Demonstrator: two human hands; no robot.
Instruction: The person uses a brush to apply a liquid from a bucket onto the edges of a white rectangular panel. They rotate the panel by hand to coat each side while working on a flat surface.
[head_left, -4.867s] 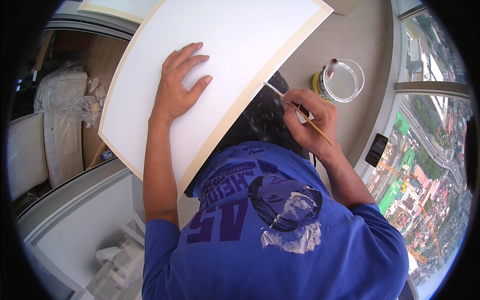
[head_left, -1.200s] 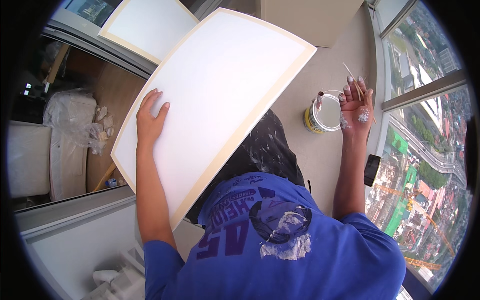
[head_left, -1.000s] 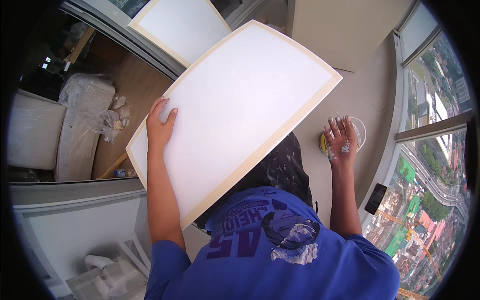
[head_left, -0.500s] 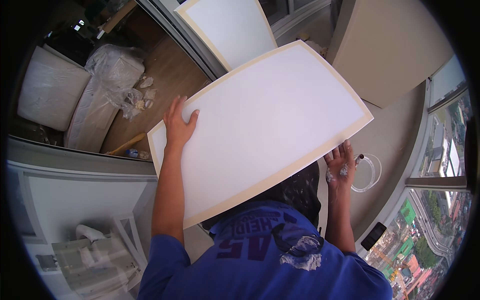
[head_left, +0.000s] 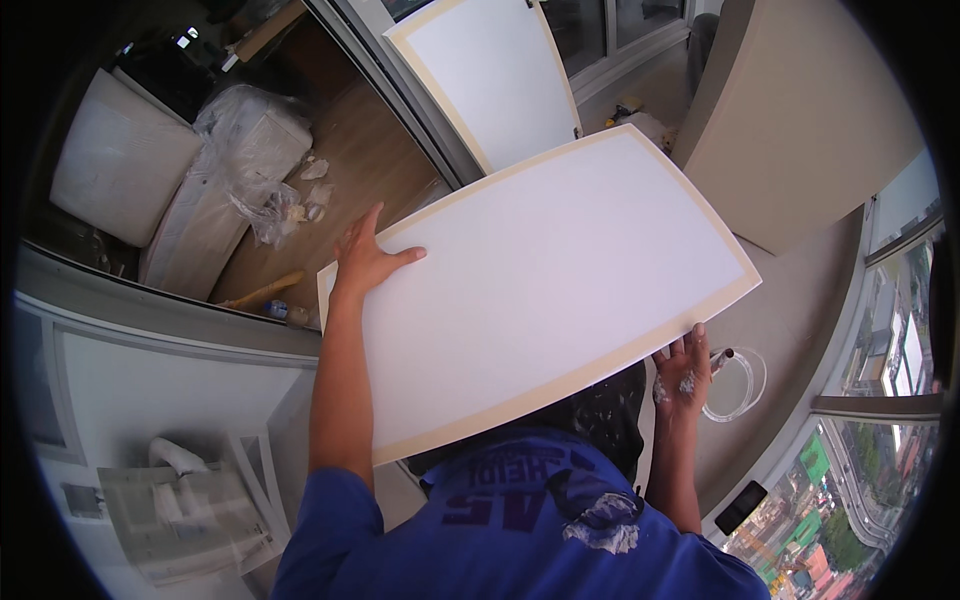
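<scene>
A large white panel (head_left: 540, 260) with a cream border lies tilted across my lap. My left hand (head_left: 368, 262) is at its far left edge, with the thumb over the white face and the fingers reaching past the border. Palm up, my right hand (head_left: 682, 375) holds the near right edge, its fingers partly hidden under the panel. Whitish residue sticks to that palm. Behind the far edge leans a second white panel (head_left: 500, 80) with a similar border.
A tall beige board (head_left: 800, 130) stands at the far right. Beside my right hand lies a coil of clear tubing (head_left: 742, 400). Glass doors and plastic-wrapped furniture (head_left: 250, 150) are at the left. A dark phone-like object (head_left: 741, 507) rests by the right window.
The panel's far right part has come down toward me, and my right hand has lowered with it. My left thumb has shifted slightly right. The view has also shifted.
</scene>
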